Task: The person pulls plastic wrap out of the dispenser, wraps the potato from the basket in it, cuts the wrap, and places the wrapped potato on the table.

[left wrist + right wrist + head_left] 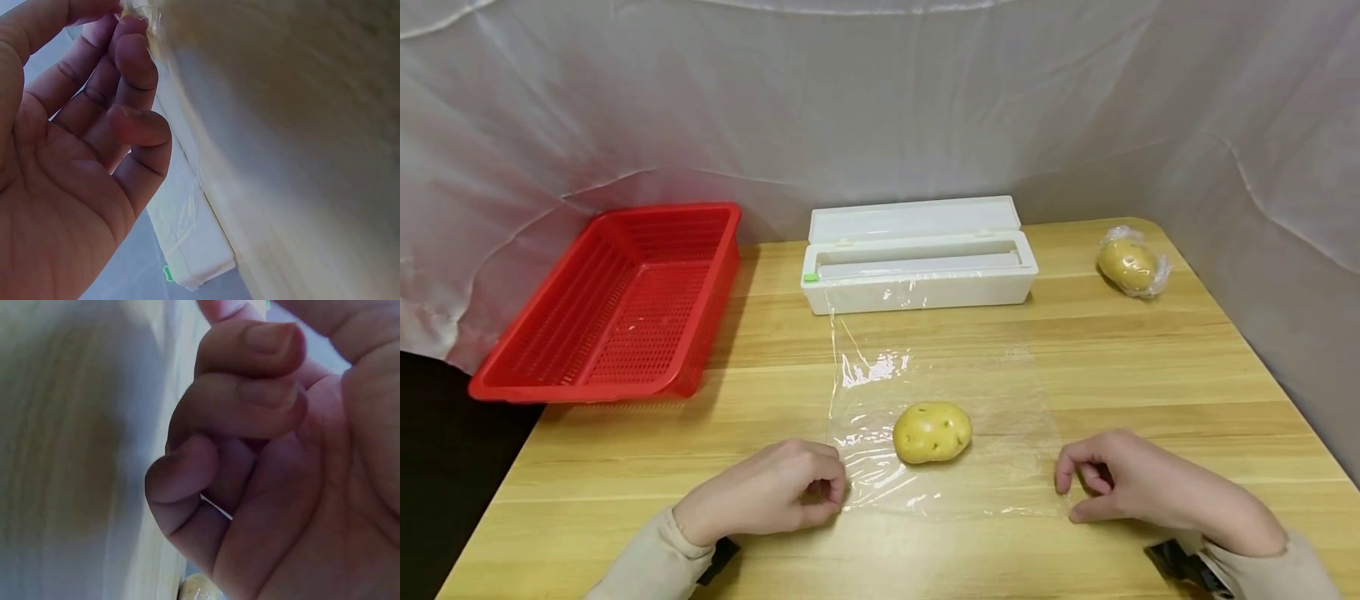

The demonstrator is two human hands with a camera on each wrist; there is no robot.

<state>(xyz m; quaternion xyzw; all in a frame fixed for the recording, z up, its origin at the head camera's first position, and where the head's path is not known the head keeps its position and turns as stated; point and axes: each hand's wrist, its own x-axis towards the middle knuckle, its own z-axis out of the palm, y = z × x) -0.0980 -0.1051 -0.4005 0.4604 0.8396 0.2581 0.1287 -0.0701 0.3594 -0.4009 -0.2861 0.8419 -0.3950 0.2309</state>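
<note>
A yellow potato [932,432] lies on a sheet of clear plastic wrap [992,467] spread over the table. The wrap runs back to a white wrap dispenser [917,292], whose lid stands raised. At the near left corner of the sheet, my left hand [775,492] pinches the film between thumb and index finger; in the left wrist view a shiny bit of film [153,25] shows at the fingertips. By the near right corner, my right hand [1135,483] has its thumb and index fingertips slightly apart at the film's edge. Its other fingers [250,406] are bent.
To the left, a red plastic basket [685,367] stands at the table's edge. A potato wrapped in film [1129,265] sits at the back right corner. Behind the wooden table [925,558] hangs a grey-white cloth [880,108]. The dispenser has a green slider [810,277] at its left end.
</note>
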